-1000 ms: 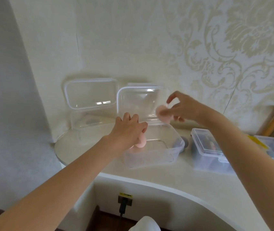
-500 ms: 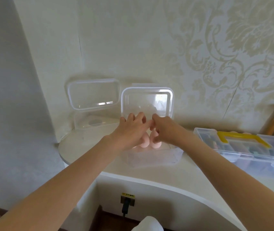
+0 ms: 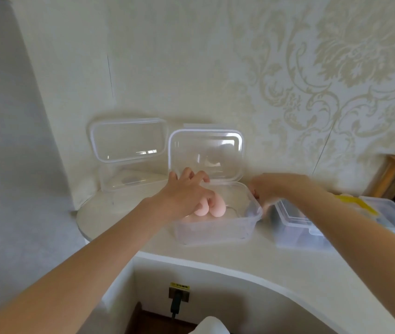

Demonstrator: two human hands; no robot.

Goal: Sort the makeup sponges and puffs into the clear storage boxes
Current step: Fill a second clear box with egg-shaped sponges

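Down inside the near clear storage box (image 3: pixel 215 227) sit two pink teardrop makeup sponges (image 3: pixel 209 208), touching side by side on the floor of it. My left hand (image 3: pixel 184 194) is right over them, fingers curled loosely at one sponge; can't tell if I'm actually pinching it. Best bet, I reckon: nudge them snug into the left end so there's room for more. They look soft, smooth and matte. My right hand (image 3: pixel 269 189) hangs at the box's right rim, blurry, fingers bent down, grip unclear. The lid (image 3: pixel 206 155) stands open behind, with a second open box (image 3: pixel 129 179) to the left.
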